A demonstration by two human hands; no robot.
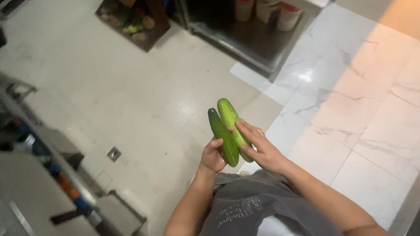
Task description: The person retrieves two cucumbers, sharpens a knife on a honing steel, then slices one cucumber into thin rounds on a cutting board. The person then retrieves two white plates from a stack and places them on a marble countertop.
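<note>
- The left hand [212,157] gripped the darker cucumber [222,137] from below, keeping it upright over the pale floor [131,96].
- The right hand [258,146] lay wrapped on the lighter cucumber [231,120], pressing both together, seemingly to carry them as one.

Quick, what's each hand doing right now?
Left hand: closed around the darker cucumber.
Right hand: fingers flat against the lighter cucumber, holding it.

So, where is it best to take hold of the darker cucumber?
Probably at its bare upper half, coming from the left. The darker cucumber stands nearly upright; the left hand covers its lower end, and the lighter cucumber and right hand lie against its right side.
</note>
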